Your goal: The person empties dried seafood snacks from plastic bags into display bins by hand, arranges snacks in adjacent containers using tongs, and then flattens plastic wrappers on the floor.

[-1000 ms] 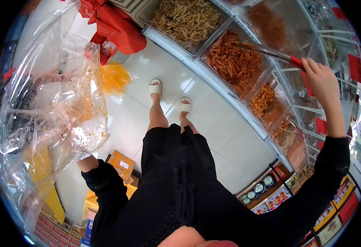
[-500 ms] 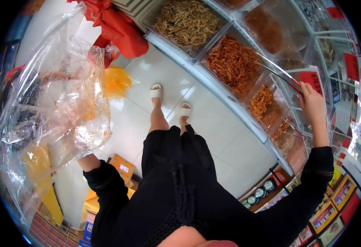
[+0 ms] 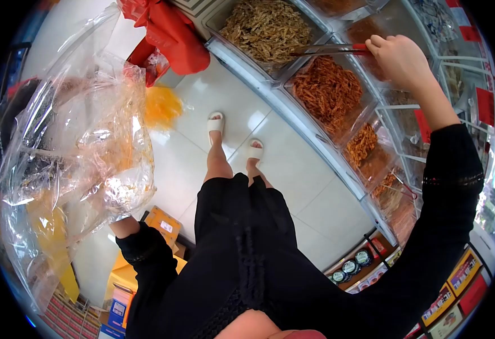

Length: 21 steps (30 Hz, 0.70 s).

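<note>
My left hand (image 3: pixel 105 191) is behind or within a large clear plastic bag (image 3: pixel 98 121) and holds it up on the left. Glare on the crinkled plastic hides most of the fingers. My right hand (image 3: pixel 397 59) grips metal tongs (image 3: pixel 335 48) by their red handles. The tongs reach left over the top bin, with their tips at the edge of a heap of brownish dried food (image 3: pixel 267 31). Below the tongs lies a bin of reddish-orange dried strips (image 3: pixel 328 90).
More clear bins run down the right, one with small orange pieces (image 3: pixel 362 144). A red bag (image 3: pixel 174 39) hangs at upper left. Cardboard boxes (image 3: pixel 163 223) stand behind my left arm. Jars (image 3: pixel 352 266) sit on a low shelf. My feet are on pale floor tiles (image 3: pixel 309 164).
My right hand has moved up and left with the tongs, from the reddish-orange strips to the brownish heap. My left hand and the plastic bag have barely moved.
</note>
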Each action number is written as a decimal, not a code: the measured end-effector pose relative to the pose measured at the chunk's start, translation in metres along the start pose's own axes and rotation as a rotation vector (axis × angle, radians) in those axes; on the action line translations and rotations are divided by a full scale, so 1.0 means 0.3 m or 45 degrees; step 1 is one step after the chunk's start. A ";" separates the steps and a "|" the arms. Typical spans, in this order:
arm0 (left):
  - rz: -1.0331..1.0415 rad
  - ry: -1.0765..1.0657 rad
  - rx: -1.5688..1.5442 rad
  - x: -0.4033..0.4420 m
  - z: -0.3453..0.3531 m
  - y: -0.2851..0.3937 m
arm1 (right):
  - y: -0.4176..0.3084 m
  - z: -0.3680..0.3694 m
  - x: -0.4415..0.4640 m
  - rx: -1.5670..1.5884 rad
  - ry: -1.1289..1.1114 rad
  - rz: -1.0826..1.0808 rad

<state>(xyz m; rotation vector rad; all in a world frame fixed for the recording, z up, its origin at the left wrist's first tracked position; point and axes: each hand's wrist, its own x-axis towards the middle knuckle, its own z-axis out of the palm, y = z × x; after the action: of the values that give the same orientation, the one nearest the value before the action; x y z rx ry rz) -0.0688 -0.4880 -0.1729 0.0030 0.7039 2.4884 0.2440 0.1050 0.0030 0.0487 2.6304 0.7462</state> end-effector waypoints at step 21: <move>0.112 0.136 0.213 -0.055 -0.043 -0.027 | 0.055 -0.035 0.180 -0.125 -0.087 -0.112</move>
<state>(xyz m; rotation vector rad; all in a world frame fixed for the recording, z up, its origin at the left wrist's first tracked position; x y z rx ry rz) -0.0527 -0.4968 -0.1856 -0.0388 0.9745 2.5199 0.1892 0.1215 -0.0006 -0.0681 2.5101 0.8275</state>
